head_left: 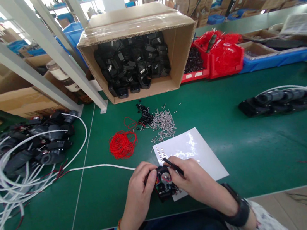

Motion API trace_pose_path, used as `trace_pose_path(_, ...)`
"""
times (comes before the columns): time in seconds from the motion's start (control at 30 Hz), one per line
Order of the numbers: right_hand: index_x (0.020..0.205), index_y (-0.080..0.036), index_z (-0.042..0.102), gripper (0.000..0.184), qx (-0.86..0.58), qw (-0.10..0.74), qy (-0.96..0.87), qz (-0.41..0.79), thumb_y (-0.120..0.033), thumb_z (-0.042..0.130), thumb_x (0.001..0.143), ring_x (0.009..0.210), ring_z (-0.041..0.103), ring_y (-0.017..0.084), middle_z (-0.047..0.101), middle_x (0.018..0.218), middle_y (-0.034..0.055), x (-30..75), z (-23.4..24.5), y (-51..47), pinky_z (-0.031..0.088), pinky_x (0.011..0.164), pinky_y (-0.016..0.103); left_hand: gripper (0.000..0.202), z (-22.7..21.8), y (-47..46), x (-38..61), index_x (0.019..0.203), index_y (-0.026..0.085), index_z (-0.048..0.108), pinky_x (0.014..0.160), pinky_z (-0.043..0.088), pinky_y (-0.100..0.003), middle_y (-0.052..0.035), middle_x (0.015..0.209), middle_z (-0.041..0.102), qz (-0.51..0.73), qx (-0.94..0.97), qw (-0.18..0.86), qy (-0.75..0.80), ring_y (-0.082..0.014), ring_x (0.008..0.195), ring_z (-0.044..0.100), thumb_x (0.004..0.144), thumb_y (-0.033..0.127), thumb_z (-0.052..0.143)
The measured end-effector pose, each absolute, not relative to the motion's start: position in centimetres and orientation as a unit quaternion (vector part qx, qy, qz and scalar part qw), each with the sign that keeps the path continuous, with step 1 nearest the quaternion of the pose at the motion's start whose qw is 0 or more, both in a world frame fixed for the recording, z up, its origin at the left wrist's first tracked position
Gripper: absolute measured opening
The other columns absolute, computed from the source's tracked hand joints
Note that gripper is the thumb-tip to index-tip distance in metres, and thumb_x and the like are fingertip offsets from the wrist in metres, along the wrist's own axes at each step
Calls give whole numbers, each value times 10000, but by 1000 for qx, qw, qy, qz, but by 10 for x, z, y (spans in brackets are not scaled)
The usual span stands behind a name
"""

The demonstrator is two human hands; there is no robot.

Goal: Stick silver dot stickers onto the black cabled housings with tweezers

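Near the front edge of the green table, my left hand (pixel 142 185) grips the left side of a small black device housing (pixel 164 184), with its round metal part and circuitry facing up. A white cable (pixel 103 165) runs leftward from behind that hand. Over the housing's right side, my right hand (pixel 189 173) is closed around a thin black pen-like tool (pixel 173 166); its working tip is too small to make out. Partly under the right hand lies a white sheet (pixel 204 153), with small round metal pieces (pixel 160 152) along its left side.
Beyond the sheet lie metal pins (pixel 163 124), small black parts (pixel 144 113) and a coil of red wire (pixel 123 144). A cardboard box (pixel 185 50) holds black housings. Cabled housings (pixel 41 145) pile up at left; others (pixel 280 100) line the right. Red bins (pixel 225 61) stand behind.
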State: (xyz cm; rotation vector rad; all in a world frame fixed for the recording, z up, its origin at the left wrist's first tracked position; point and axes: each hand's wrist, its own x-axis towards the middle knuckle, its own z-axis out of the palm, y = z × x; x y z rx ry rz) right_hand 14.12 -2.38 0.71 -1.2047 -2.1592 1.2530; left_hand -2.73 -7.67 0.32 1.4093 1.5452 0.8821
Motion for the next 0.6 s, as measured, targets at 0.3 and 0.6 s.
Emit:
trace_pose_path(0.3, 1046, -177, 643, 233, -419, 232, -687, 546, -219, 484, 880, 791, 627, 193, 695, 887, 39, 149, 4, -27, 480, 660, 258, 252, 2, -79, -27, 867, 203, 598, 775, 399, -263, -23, 880, 580, 359, 560, 415, 621, -180, 862, 553, 936, 362, 415)
trace_pose_path(0.6, 1044, -176, 606, 275, -401, 233, -629, 624, -332, 401, 947, 762, 595, 176, 640, 829, 42, 151, -12, -45, 492, 684, 268, 249, -2, -82, -25, 942, 197, 598, 735, 455, -286, -33, 887, 637, 389, 496, 409, 659, -190, 823, 598, 905, 405, 465)
